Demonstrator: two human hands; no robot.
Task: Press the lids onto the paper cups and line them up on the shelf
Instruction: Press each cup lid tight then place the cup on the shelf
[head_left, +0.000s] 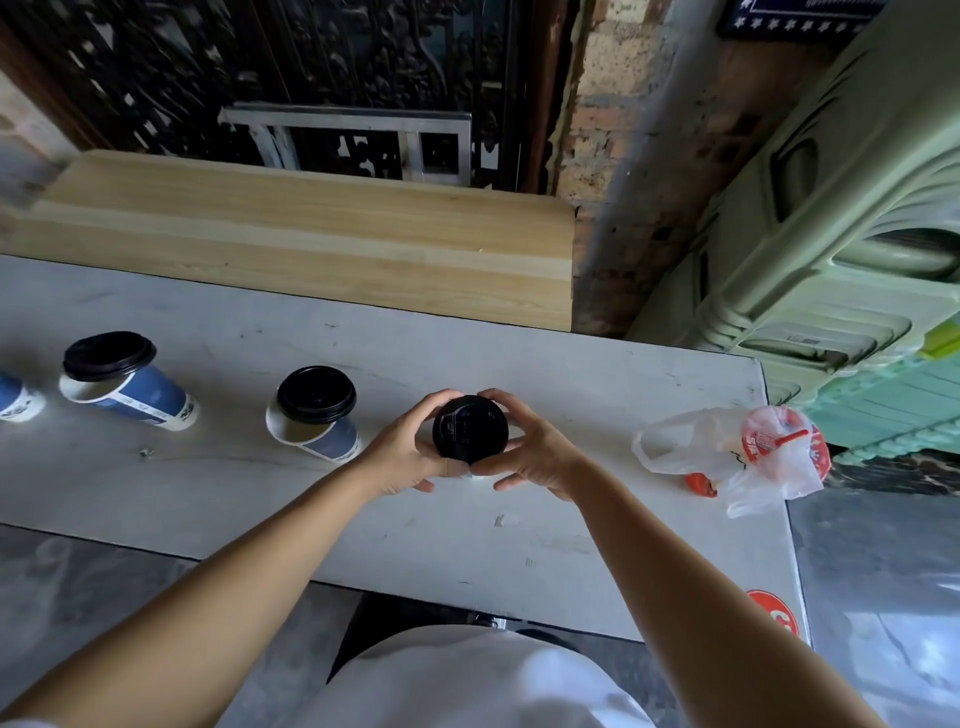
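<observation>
Lid is clasped by both your hands, left hand and right hand curled round its rim with thumbs nearly meeting at the near edge. It sits over a cup almost wholly hidden beneath it on the grey table. Press down evenly all round the rim, since a push on one side would likely lift the other, and judge the seat by feel. To your left the nearer blue cup and the farther blue cup each carry a crooked lid, and the wooden shelf lies beyond the table's far edge.
</observation>
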